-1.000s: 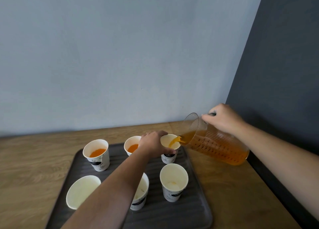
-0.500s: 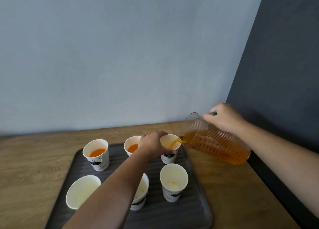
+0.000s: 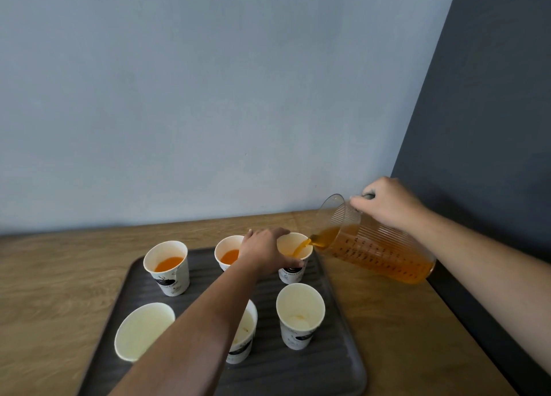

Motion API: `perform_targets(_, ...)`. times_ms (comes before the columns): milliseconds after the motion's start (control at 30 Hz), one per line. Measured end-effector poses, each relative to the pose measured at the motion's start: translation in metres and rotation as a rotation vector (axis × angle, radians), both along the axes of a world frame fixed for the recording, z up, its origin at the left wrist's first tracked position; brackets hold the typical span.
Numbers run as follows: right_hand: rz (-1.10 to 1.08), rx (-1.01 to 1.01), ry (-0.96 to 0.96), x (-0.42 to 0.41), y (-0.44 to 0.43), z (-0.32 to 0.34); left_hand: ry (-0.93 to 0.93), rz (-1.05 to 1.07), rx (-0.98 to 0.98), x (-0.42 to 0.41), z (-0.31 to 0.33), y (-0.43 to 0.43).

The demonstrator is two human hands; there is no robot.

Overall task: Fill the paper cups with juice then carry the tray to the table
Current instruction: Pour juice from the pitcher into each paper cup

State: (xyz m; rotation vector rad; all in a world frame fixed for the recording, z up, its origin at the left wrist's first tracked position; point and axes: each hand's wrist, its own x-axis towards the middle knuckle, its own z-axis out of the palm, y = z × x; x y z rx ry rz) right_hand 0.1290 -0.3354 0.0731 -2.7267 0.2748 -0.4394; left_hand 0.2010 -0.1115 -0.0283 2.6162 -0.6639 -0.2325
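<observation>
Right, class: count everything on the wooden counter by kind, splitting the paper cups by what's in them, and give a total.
Cups with juice: 2
Cup being filled: 1
Empty cups: 3
Tray: 1
Jug: 1
Total: 8

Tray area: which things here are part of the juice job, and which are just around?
In the job:
pitcher, in the right hand, pouring
cup being filled, steadied by the left hand
two filled cups
three empty cups
tray

Just around:
counter
walls
</observation>
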Motion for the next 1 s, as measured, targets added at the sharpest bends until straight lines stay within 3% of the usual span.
perform_targets(1000, -0.002, -0.029, 0.019, 0.0010, 0.0015, 0.0020, -0.009, 0.002, -0.014, 0.0042, -0.0068, -0.0012)
